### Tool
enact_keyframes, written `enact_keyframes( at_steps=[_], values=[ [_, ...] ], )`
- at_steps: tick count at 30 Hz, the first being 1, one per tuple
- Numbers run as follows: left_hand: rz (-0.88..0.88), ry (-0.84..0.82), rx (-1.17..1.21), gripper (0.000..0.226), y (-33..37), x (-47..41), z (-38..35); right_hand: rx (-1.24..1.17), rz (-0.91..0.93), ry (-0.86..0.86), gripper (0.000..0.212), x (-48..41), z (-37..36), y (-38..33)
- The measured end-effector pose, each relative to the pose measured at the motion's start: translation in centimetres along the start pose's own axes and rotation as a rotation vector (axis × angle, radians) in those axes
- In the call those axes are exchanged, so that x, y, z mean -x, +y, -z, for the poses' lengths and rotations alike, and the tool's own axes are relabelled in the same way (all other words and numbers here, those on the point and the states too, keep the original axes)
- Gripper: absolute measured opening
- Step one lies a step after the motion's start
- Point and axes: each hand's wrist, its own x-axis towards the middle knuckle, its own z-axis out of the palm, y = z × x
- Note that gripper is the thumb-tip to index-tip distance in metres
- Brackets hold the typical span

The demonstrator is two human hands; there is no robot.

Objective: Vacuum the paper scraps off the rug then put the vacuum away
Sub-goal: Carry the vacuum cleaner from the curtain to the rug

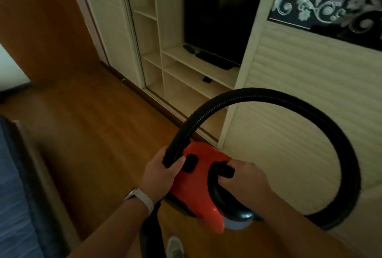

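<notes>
Your right hand (242, 177) is curled tight round the black carry handle (224, 170) on top of the red plastic canister vacuum cleaner (196, 191), knuckles up and fingers tucked under the grip. Your left hand (160, 173) is wrapped round the black ribbed flexible hose (310, 102) just where it meets the front of the red body, with the thumb lying along the side of the hose. A white strap watch (142, 196) sits on your left wrist.

The vacuum is straight in front of you, low in the view, between your two forearms and over the brown wooden plank floor (93, 123); you cannot tell whether its base touches the boards. From your left hand the hose rises, arcs wide to the right and curls back down to the vacuum's rear end.

Beyond it stands a cream built-in wardrobe unit (179, 55) with open shelves, and a dark flat-screen television (217, 24) stands on one shelf. A cream ribbed sliding door (299, 67) fills the right side. The blue-covered edge of a bed (12, 195) shows at the far left.
</notes>
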Motion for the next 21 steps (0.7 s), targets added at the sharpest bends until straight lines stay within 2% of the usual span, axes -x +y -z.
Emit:
enact_keyframes(
  at_steps=[5,11,13,21],
  values=[
    [-0.044,-0.001,-0.005,0.022,1.4,-9.2,3.7,-0.043,0.001,0.052,0.022,-9.1,0.8,-3.9],
    [-0.031,0.093,0.013,0.031,1.3,-17.0,7.2,-0.132,0.032,0.017,0.012,-19.1,1.2,-8.2],
    [-0.010,0.123,0.008,0.036,0.7,-19.4,8.2,-0.142,0.059,0.005,0.015,-22.6,0.6,-9.5],
    [0.080,0.301,-0.048,0.025,-1.7,-31.2,12.1,-0.209,0.209,-0.167,0.023,-38.3,-2.8,-14.3]
  ],
)
